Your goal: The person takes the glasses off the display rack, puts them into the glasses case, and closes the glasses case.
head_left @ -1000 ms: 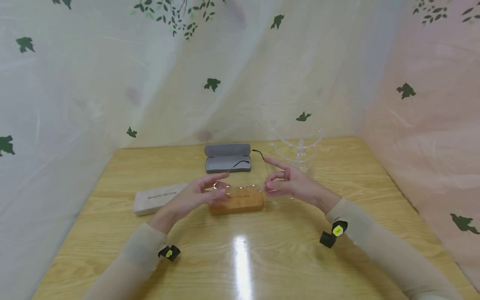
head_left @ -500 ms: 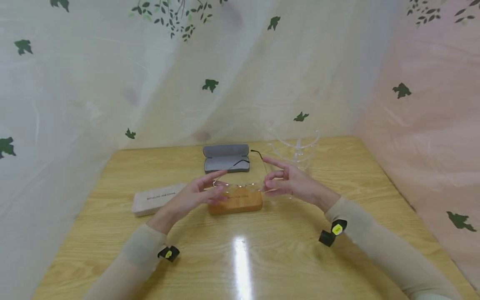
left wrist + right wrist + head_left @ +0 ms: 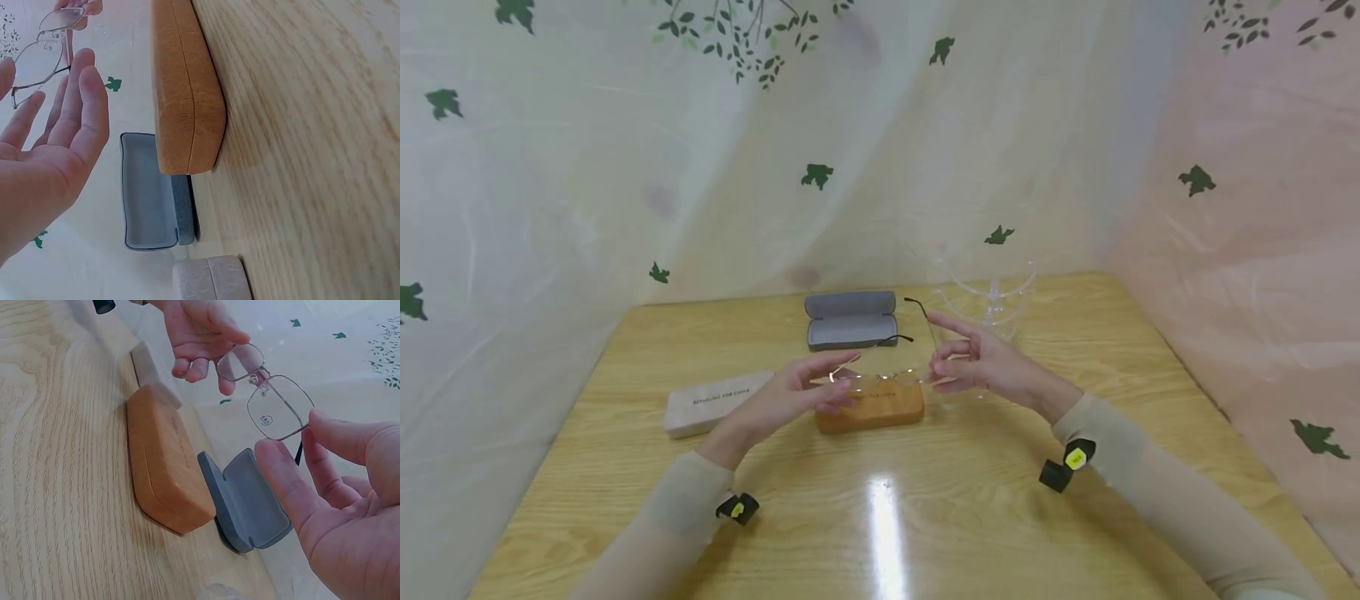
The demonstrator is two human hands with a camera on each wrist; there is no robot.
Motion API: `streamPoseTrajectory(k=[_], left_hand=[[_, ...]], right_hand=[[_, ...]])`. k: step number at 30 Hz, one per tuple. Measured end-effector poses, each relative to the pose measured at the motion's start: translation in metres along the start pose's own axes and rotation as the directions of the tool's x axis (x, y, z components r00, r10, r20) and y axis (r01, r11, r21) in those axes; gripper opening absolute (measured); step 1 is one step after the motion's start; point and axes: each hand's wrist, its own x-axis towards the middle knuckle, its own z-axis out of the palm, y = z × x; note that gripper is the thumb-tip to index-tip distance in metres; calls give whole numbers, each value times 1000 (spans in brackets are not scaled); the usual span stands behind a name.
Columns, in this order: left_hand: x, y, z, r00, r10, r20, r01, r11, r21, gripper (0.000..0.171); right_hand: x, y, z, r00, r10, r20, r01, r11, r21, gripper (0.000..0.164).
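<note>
Thin metal-framed eyeglasses (image 3: 880, 377) with clear lenses are held up between both hands, over an orange-brown glasses case (image 3: 871, 410). My right hand (image 3: 976, 360) pinches one end of the frame between thumb and fingers, its index finger stretched along that temple. At the other end my left hand (image 3: 797, 390) grips the rim, thumb on the near side, index finger by the hinge. Both dark-tipped temples point away from me, the left one angled inward. In the right wrist view a small printed mark shows on the nearer lens (image 3: 278, 411).
Behind the hands a grey glasses case (image 3: 852, 332) lies open. A pale lettered case (image 3: 718, 402) stands to the left, partly behind the left hand. A clear plastic display stand (image 3: 994, 304) is at the back right. Printed curtains enclose the wooden table (image 3: 985, 533).
The left temple has swung inward, its tip shifting right and toward me, with the left index finger lowering beside it. The right hand holds nearly the same place.
</note>
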Motion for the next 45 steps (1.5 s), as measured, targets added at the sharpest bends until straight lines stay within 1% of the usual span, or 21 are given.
streamPoseTrajectory(k=[6,12,14,20,26,29,38,41,45], left_hand=[[0,3,0,1000,12,24,-12,1000,22,51],[0,5,2,999,-2,33,1,999,36,46],[0,4,2,999,-2,41,1,999,35,45],[-1,5,2,995,18,95,-21,999,24,45],[-3,7,4,994,4,105,-5,1000,15,46],[-3,6,3,994,1,114,-2,1000,10,47],[-1,6,3,997,-2,80,2,1000,0,42],[0,8,4,997,0,75,0,1000,1,43],[2,8,5,996,18,82,-18,1000,-9,45]], right_hand=[[-1,-2,0,1000,-10,-9,10,1000,-7,80],[-2,-3,0,1000,-7,-9,7,1000,-7,76],[-2,-4,-1,1000,-4,-5,4,1000,-14,74],[-3,-4,-1,1000,14,-6,-14,999,-48,71],[-3,-2,0,999,32,-21,-33,998,-52,67],[-3,-1,-1,999,37,-31,-39,996,-79,65],[-3,3,-3,997,42,-67,-52,988,-146,61],[-3,2,-3,997,34,-69,-45,986,-161,64],[-3,1,-4,997,32,-64,-42,986,-161,67]])
